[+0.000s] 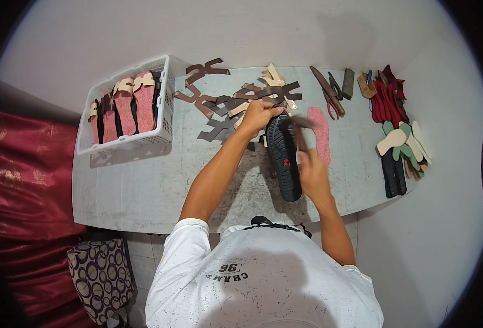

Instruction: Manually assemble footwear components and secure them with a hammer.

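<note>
My left hand [259, 117] is closed on the toe end of a black sandal sole [283, 158], whose ridged tread faces up and bears a small red mark. The sole slants toward me, heel end nearest. Just right of it, my right hand [313, 174] is wrapped round the handle of a hammer [303, 121], its head smeared by motion near the sole's upper right edge. A pink insole [320, 134] lies flat on the table beyond my right hand. Left of the sole are scattered brown, black and cream strap pieces [214, 104]; my left arm covers some.
A white plastic basket [167, 117] of pink-topped sandals stands at the left. Behind the insole lie pliers [334, 85], a knife-like tool [323, 82] and a grey block [348, 83]. Red straps [386, 101], pale and green insole pieces [397, 139] and black soles [393, 175] pile up rightward.
</note>
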The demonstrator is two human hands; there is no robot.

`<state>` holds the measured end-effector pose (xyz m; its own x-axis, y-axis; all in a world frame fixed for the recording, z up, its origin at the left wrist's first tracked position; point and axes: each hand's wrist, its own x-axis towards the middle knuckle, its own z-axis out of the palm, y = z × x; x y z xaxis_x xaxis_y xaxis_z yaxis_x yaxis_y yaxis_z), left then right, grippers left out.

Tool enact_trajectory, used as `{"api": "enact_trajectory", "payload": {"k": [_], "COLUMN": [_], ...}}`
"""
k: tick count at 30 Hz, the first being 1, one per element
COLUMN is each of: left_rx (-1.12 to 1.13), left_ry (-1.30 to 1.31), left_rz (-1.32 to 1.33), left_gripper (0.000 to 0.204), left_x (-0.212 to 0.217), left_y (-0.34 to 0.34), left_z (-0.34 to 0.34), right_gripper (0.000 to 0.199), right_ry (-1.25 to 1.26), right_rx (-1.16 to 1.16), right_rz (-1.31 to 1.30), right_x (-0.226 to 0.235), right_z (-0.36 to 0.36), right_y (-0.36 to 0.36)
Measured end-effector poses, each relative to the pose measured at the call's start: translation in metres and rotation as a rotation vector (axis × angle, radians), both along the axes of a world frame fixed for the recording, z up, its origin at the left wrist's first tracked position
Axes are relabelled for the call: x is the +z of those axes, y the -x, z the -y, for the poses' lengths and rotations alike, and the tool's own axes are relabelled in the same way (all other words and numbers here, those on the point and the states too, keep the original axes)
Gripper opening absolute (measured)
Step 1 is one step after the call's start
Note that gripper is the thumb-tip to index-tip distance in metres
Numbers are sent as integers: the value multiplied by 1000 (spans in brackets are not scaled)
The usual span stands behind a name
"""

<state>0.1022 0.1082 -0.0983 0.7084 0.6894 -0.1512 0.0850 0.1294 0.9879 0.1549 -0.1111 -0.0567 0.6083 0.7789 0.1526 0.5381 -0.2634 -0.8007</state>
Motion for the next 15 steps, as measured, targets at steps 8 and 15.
{"api": "enact_trajectory", "payload": {"k": [8, 15], "left_rx": [-15, -23], "left_ry": [-35, -173], "left_rz": [3, 14], "left_gripper": [18, 14], "left_x": [-3, -6], "left_y": [6, -5], "left_z": [-2, 4], "right_gripper": [39, 32], "right_ry": [-42, -297], "right_rx": [40, 64], "right_rz": [-176, -147], "right_x": [-6, 19], "right_z": [11, 23], "right_y": [0, 12]}}
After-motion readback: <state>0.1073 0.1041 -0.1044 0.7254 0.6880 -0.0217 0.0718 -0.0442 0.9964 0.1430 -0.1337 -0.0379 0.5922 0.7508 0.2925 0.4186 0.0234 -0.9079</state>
